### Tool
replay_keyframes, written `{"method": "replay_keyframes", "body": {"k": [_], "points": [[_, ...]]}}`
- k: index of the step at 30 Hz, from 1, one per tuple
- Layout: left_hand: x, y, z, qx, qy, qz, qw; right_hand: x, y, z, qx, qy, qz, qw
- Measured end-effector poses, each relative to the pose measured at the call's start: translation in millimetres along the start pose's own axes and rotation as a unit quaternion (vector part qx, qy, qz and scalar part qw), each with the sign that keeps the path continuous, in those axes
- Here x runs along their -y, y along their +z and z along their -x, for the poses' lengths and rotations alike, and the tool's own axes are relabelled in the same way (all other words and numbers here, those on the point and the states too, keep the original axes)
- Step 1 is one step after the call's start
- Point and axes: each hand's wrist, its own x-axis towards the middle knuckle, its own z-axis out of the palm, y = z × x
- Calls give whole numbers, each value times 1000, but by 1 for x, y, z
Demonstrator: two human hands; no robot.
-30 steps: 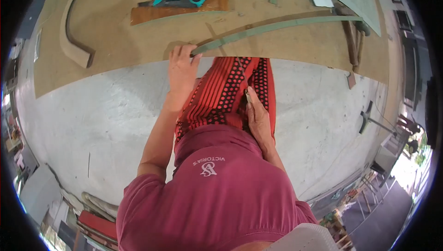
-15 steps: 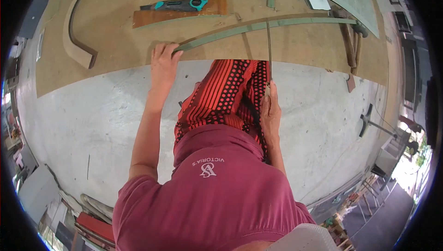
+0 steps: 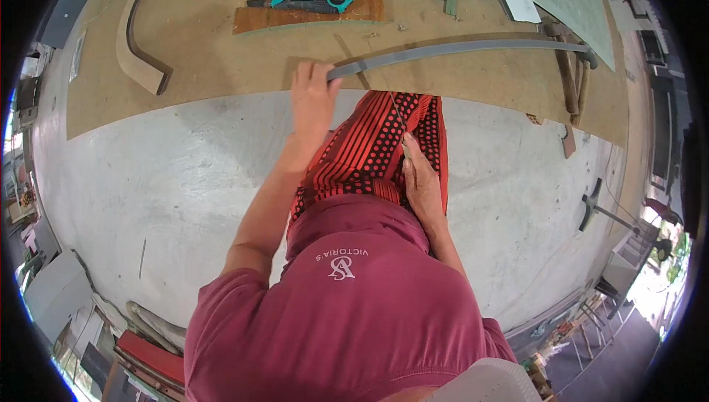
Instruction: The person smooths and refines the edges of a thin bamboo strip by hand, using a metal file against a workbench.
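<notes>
A long thin grey strip [image 3: 458, 49] lies across the brown board, bowed in this view. My left hand [image 3: 313, 95] is closed on its left end near the board's front edge. In front of my lap, my right hand [image 3: 423, 180] is closed round the handle end of a thin rod-like tool [image 3: 399, 112]. The tool's shaft points up and left towards the board, and its far tip is hard to make out. The strip's right end rests by a hammer [image 3: 583, 55].
Behind the strip, a teal and black cutter [image 3: 310, 3] lies on a wooden offcut [image 3: 369, 9]. A curved wooden piece [image 3: 127, 40] is at the left of the brown board [image 3: 214, 69]. Large green-grey sheets [image 3: 569, 10] overlap at the back right. A T-shaped tool [image 3: 593, 205] is at right.
My left hand and the strip's end have shifted right in view. The strip now shows a grey face instead of green. The tool in my right hand has swung from upright to leaning left.
</notes>
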Motion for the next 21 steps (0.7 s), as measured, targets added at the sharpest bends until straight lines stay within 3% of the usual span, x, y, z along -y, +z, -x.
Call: {"method": "replay_keyframes", "body": {"k": [4, 10, 12, 21], "points": [[-8, 11, -7, -24, 9, 31, 999, 2, 4, -2, -28, -26, 1, 999], [-3, -7, -4, 71, -47, 91, 992, 2, 13, 5, 33, 7, 8, 999], [-1, -8, -5, 87, -23, 66, 994, 4, 17, 3, 20, -52, -13, 998], [-20, 1, -6, 96, -70, -41, 992, -5, 20, 7, 21, -24, 4, 999]]}}
